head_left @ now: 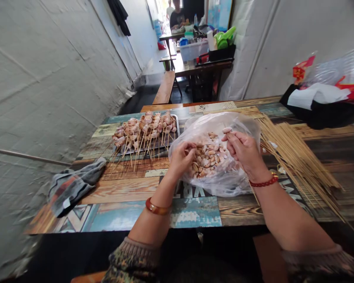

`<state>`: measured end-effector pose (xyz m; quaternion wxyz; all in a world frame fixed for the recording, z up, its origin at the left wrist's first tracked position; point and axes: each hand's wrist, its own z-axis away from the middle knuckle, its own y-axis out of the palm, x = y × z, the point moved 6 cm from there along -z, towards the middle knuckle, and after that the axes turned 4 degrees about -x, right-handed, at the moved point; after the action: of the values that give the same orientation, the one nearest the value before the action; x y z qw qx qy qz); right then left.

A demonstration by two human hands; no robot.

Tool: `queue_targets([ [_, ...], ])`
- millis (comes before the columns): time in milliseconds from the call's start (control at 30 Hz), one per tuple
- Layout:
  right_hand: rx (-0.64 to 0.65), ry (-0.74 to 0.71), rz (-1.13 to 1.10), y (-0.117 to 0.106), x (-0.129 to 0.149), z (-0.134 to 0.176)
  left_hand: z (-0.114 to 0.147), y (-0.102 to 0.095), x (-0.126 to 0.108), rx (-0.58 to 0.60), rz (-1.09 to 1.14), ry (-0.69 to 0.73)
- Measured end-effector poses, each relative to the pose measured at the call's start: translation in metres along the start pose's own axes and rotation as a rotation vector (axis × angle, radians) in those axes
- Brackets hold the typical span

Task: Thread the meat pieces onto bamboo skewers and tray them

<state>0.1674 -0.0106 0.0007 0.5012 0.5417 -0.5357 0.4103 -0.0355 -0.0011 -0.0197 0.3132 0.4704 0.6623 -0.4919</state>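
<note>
My right hand (242,151) is closed round a bamboo skewer (255,195), whose lower end sticks out below the palm. A small pale pink piece (227,130), looking like meat, sits at the top by my fingertips. My left hand (182,156) is over the left side of an open clear plastic bag (242,120), its fingers curled together; whatever they may pinch is hidden. Inside the bag lie many small brown-and-pink pieces (209,156). Left of it, a metal tray (177,125) bears a heap of loaded skewers (146,127), sticks pointing toward me.
Loose bamboo skewers (305,161) are spread at the right. A grey cloth (76,186) lies at the left edge, and a black bag (315,112) at the far right. Behind are a bench (164,87), a plastic bin (194,51) on another table and a seated person (177,19).
</note>
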Motion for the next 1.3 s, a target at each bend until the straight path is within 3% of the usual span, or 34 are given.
queue_targets([
  [100,-0.061,-0.029,-0.025,-0.012,0.002,-0.007,0.002,0.008,-0.009,0.034,-0.193,0.182],
  [167,-0.091,-0.036,-0.041,-0.017,0.002,-0.011,0.005,0.014,-0.012,0.076,-0.241,0.226],
  [333,-0.089,-0.034,-0.1,-0.017,0.007,-0.012,0.003,0.031,-0.02,0.155,-0.277,0.253],
  [633,-0.015,-0.083,-0.093,-0.007,0.011,-0.01,-0.026,0.089,-0.033,0.409,-0.514,0.372],
  [767,-0.007,-0.105,-0.104,-0.007,0.008,-0.013,-0.04,0.103,-0.024,0.383,-0.448,0.279],
  [900,-0.029,-0.093,-0.122,-0.008,0.011,-0.012,-0.046,0.097,-0.02,0.305,-0.35,0.177],
  [1000,-0.022,-0.091,-0.109,-0.006,0.014,-0.01,-0.04,0.076,-0.022,0.244,-0.299,0.106],
  [1067,-0.015,-0.087,-0.103,-0.005,0.014,-0.009,-0.031,0.055,-0.016,0.164,-0.088,-0.092],
  [1167,0.003,-0.081,-0.108,-0.002,0.01,-0.008,-0.012,0.032,-0.009,0.1,0.138,-0.268],
  [1300,0.029,-0.067,-0.084,0.0,0.002,-0.008,0.007,0.021,-0.001,0.102,0.437,-0.449],
])
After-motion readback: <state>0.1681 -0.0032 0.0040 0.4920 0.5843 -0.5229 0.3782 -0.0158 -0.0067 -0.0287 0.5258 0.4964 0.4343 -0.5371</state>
